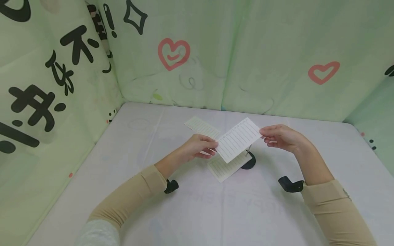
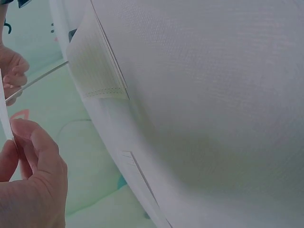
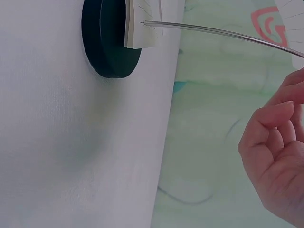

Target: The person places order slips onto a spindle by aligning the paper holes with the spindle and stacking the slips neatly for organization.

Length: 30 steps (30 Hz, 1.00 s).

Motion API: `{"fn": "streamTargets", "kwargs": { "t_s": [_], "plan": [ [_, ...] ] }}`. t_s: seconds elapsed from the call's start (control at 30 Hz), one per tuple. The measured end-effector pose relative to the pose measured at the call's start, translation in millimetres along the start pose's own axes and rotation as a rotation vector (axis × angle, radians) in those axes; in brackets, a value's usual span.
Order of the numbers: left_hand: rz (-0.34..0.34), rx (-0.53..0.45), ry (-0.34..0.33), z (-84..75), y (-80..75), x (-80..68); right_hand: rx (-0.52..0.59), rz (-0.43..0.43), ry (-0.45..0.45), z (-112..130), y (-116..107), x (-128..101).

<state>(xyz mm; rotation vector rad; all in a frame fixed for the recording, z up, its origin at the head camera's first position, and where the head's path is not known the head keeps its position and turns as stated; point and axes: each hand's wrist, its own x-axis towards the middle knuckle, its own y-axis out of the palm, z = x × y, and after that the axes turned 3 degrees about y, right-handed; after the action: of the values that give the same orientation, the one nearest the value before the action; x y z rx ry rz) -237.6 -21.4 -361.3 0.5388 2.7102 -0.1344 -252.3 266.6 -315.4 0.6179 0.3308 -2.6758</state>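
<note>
The table is overlooked from the head, toward twelve o'clock; the rod is shared by closer, sideways wrist views.

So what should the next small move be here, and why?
Probably press the held slip gently down onto the thin rod: the left hand and right hand hold it at opposite ends, the rod rises toward it, and lower slips are already pierced near the black base. Whether the tip is through is unclear.
</note>
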Motion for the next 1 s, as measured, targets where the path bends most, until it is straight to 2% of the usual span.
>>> {"fn": "streamTargets", "kwargs": {
  "t_s": [0.37,0.57,1.0],
  "plan": [
    [-0.027,0.025,0.034,10.4,4.7,6.7,-0.063,0.027,-0.035,-2.9,0.4,1.8],
    [-0.059,0.046,0.029,15.3,8.5,9.7,-0.082,0.047,-0.052,-4.5,1.4,1.5],
    [-0.107,0.096,0.055,17.6,16.9,7.6,-0.108,0.075,-0.055,-5.6,0.0,1.4]
  ]
}}
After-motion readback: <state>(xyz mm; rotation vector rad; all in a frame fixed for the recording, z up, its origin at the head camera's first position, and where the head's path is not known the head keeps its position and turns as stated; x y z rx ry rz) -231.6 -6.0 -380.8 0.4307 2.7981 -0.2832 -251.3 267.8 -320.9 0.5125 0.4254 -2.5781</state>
